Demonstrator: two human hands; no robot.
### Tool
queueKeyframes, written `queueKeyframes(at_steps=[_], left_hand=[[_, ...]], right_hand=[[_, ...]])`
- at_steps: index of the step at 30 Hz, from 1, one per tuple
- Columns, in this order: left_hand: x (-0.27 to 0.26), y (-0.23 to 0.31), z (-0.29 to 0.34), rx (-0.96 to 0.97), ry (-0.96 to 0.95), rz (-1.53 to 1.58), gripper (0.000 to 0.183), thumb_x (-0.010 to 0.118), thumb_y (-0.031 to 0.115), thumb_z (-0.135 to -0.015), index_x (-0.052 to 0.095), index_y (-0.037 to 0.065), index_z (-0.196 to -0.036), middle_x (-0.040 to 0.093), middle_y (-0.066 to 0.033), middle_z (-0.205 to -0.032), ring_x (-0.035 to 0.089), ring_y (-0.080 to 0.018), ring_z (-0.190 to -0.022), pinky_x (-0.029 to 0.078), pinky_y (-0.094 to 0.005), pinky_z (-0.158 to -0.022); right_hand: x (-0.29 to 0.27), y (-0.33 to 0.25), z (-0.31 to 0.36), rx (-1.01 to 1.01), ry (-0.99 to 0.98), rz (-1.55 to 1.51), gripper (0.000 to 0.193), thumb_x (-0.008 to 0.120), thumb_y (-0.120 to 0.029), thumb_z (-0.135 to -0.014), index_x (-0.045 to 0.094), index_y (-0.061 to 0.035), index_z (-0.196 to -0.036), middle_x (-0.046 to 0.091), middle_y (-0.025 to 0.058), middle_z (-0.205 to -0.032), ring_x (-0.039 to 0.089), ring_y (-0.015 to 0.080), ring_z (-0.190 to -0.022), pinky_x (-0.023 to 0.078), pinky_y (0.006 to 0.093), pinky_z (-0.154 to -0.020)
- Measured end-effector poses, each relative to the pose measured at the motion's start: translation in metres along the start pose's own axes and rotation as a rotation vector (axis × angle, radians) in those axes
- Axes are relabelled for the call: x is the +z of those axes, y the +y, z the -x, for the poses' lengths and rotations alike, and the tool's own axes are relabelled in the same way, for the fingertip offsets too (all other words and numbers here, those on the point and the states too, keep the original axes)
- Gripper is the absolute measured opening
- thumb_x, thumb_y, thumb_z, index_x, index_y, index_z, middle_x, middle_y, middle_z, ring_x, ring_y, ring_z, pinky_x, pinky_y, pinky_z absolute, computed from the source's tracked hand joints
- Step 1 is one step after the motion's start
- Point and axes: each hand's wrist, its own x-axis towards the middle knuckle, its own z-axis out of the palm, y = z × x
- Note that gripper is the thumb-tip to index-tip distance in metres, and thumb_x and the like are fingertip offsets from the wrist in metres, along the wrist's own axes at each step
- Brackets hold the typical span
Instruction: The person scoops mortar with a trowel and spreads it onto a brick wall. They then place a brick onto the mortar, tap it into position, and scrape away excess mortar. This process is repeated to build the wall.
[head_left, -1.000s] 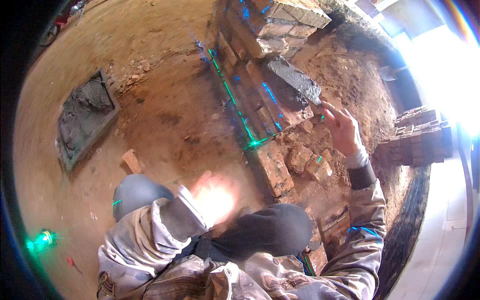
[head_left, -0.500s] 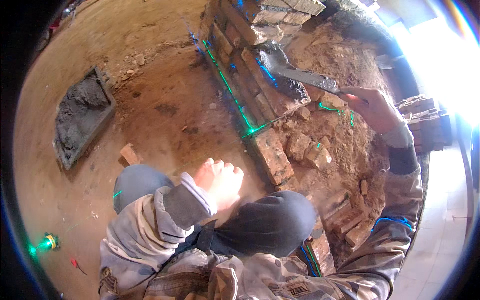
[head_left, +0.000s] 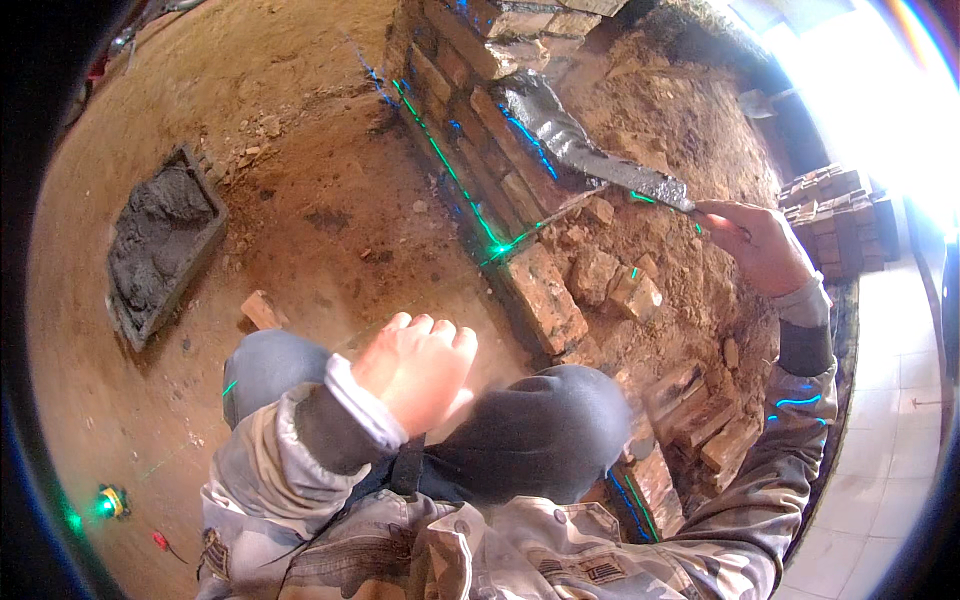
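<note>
My right hand [head_left: 757,248] grips the handle of a trowel [head_left: 650,183], whose long narrow blade is smeared with wet grey mortar. The blade's far end meets a bed of mortar [head_left: 540,112] spread on top of the low brick wall [head_left: 515,165]. My left hand [head_left: 420,368] hovers above my lap between my knees, fingers curled in a loose fist. Its palm is hidden, and nothing sticks out of it. Beyond my right knee, a single brick [head_left: 543,300] lies in line with the wall's near end.
A tray of mortar [head_left: 165,250] stands on the dirt floor at left, with a brick piece [head_left: 262,310] nearer me. Broken bricks [head_left: 615,280] and rubble lie right of the wall. Stacked bricks [head_left: 835,220] stand farther right. A laser level [head_left: 112,502] glows green at lower left.
My right hand has drawn the trowel back toward me and to the right, along the mortar. My left hand has shifted slightly left and appears larger. The view has tilted a little.
</note>
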Motion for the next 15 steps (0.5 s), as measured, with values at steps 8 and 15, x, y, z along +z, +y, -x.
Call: queueKeyframes(at_steps=[8, 15], left_hand=[[-0.063, 0.01, 0.074, 0.098, -0.028, 0.271, 0.069, 0.079, 0.035, -0.075, 0.056, -0.005, -0.126, 0.062, -0.0212, -0.119, 0.061, -0.0369, -0.107, 0.048, -0.0437, -0.096], [-0.069, 0.021, 0.099, -0.112, -0.021, 0.24, 0.07, 0.079, 0.043, -0.075, 0.059, -0.007, -0.12, 0.064, -0.023, -0.114, 0.062, -0.0397, -0.104, 0.049, -0.0463, -0.094]], right_hand=[[0.076, 0.027, 0.041, 0.327, 0.333, -0.438, 0.025, 0.059, -0.019, -0.102, 0.068, -0.0032, -0.119, 0.06, -0.0008, -0.072, 0.052, 0.0059, -0.062, 0.043, 0.024, -0.053], [0.308, 0.04, 0.005, 0.342, 0.49, -1.475, 0.039, 0.049, -0.038, -0.106, 0.051, -0.0116, -0.078, 0.048, -0.0009, -0.058, 0.042, 0.0087, -0.043, 0.032, 0.0254, -0.038]])
